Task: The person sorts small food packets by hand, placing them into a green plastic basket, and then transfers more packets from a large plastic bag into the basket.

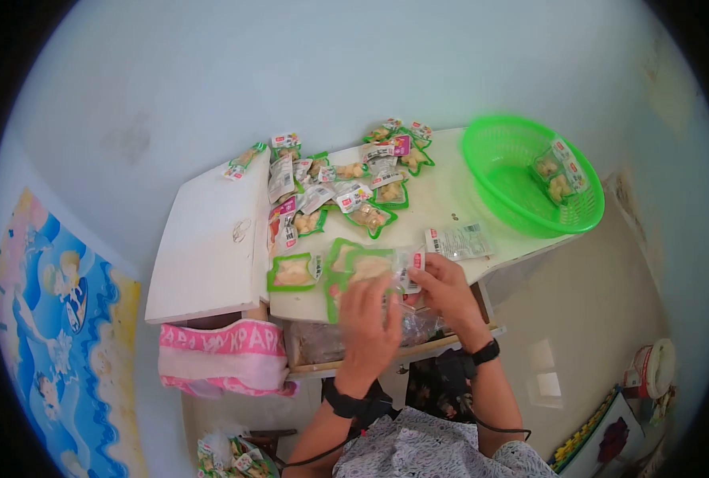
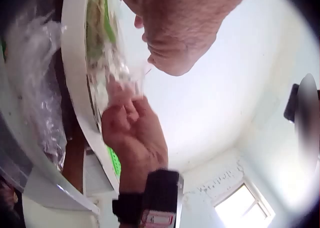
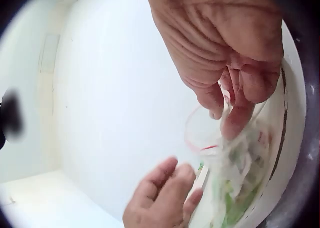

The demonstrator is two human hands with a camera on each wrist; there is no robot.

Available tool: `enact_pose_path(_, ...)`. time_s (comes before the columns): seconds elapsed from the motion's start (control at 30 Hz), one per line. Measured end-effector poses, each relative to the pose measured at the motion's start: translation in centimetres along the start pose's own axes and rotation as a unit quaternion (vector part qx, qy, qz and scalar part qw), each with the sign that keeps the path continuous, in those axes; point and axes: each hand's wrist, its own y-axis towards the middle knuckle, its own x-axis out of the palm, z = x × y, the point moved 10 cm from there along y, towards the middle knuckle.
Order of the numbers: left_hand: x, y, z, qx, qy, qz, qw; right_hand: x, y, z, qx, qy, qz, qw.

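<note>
A clear bag with green-edged food packets (image 1: 369,267) is held over the table's front edge. My right hand (image 1: 450,293) pinches its top end; in the right wrist view, the right hand's thumb and fingers (image 3: 235,118) grip the clear plastic. My left hand (image 1: 364,331) is in front of the packets, blurred in the head view. In the right wrist view the left hand (image 3: 162,198) has bent fingers apart from the plastic. A green-edged packet (image 1: 293,272) lies just left of the bag, and a silvery packet (image 1: 460,241) lies behind my right hand.
Many small packets (image 1: 368,215) are heaped on the white table (image 1: 426,207). A green basket (image 1: 498,203) with a few packets stands at the right. Below the front edge, an open drawer (image 1: 315,370) holds clear plastic. A pink and white towel (image 1: 223,358) hangs at the left.
</note>
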Motion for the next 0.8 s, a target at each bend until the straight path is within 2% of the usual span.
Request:
enact_pose_path(0.07, -2.0, -0.3, -2.8, -0.054, 0.065, 0.024, 0.996, -1.9, 0.0, 0.8, -0.015, -0.017, 0.000, 1.000)
enact_pose_path(0.17, -2.9, -1.2, -6.2, -0.096, 0.079, 0.033, 0.992, -2.8, -0.5, 0.5, -0.018, -0.075, 0.002, 0.997)
enact_pose_path(0.27, -1.8, -2.1, -7.3, -0.161, 0.003, -0.035, 0.986, -1.6, -0.6, -0.1, -0.056, -0.114, 0.030, 0.992)
enact_pose_path(0.37, -1.7, -1.9, -7.5, -0.135, 0.009, -0.030, 0.990, 0.2, 0.4, -0.4, -0.107, -0.115, 0.048, 0.986)
enact_pose_path(0.43, -1.4, -1.7, -8.8, -0.155, -0.037, -0.045, 0.986, 0.9, 1.5, -0.3, -0.134, -0.123, 0.049, 0.982)
enact_pose_path(0.53, -1.0, -1.7, -10.3, -0.177, -0.091, -0.065, 0.978, 1.3, 2.9, -0.4, -0.205, -0.284, 0.089, 0.933)
enact_pose_path(0.67, -1.4, -1.9, -10.8, -0.186, -0.104, -0.074, 0.974, 1.6, 3.5, -0.5, -0.222, -0.281, 0.118, 0.926)
enact_pose_path(0.8, -3.5, -1.7, -9.8, -0.131, -0.011, -0.053, 0.990, -0.1, 3.1, -0.1, -0.215, -0.275, 0.130, 0.928)
